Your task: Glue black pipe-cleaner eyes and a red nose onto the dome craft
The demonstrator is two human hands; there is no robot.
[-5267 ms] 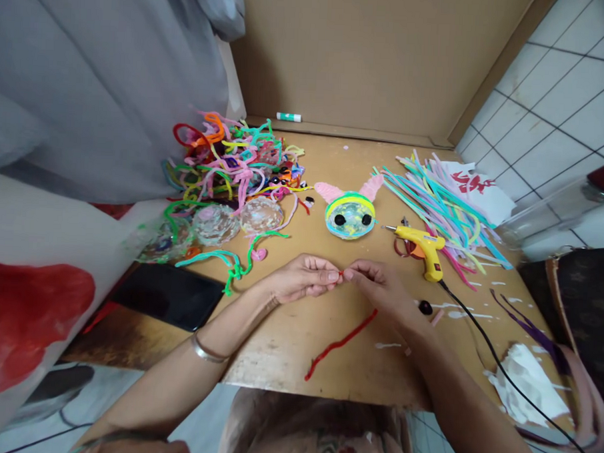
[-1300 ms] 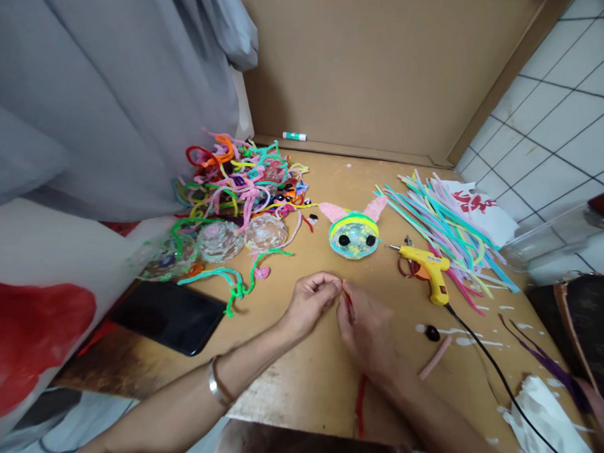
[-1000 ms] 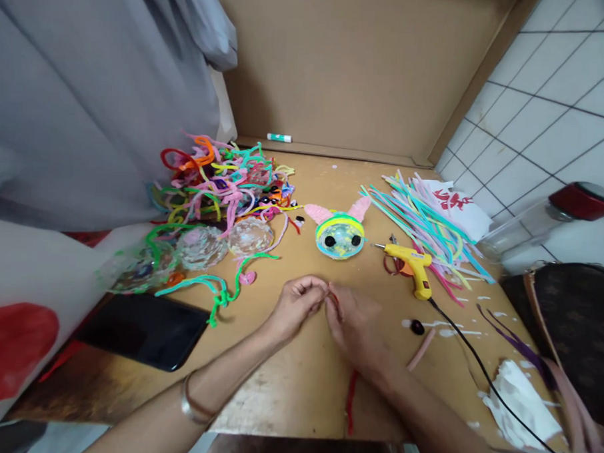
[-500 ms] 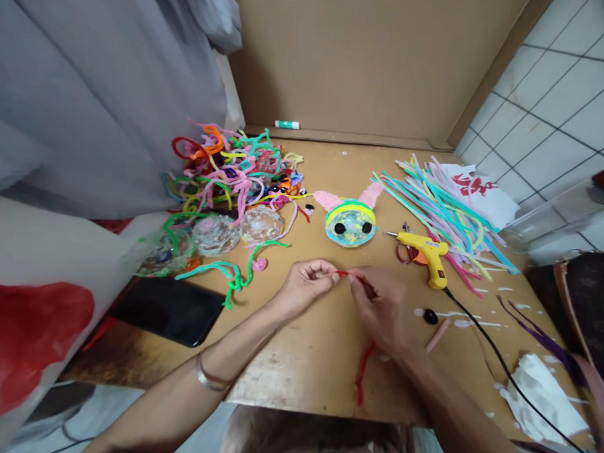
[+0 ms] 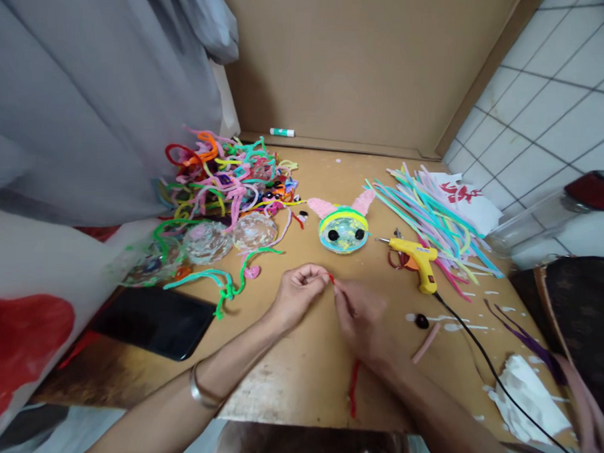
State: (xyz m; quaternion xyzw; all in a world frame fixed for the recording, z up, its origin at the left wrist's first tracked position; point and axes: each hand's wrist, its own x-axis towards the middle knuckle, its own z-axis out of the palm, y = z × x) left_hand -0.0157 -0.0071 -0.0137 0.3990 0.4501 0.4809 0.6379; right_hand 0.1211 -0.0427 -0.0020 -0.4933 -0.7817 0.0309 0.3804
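Between my fingertips runs a short red pipe cleaner (image 5: 332, 278). My left hand (image 5: 302, 291) pinches one end of it, thumb against forefinger. Its other side is gripped by my right hand (image 5: 357, 312), whose curled fingers are partly hidden and a little blurred. A length of red pipe cleaner (image 5: 353, 389) hangs below my right wrist; whether it is the same piece I cannot tell. Just beyond my hands sits a clear round craft head (image 5: 344, 235) with black eyes, a green and yellow band and two pink fuzzy ears.
A yellow glue gun (image 5: 415, 258) lies at right, its black cord trailing toward me. Behind it is a pile of pastel pipe cleaners (image 5: 427, 208). At left are tangled pipe cleaners (image 5: 229, 176), clear domes (image 5: 254, 232) and a black phone (image 5: 155, 321). Crumpled white paper (image 5: 529, 400) lies near right.
The red pipe cleaner between my fingertips now bends, where it was straighter before. My right hand has turned slightly. The whole view has shifted a little.
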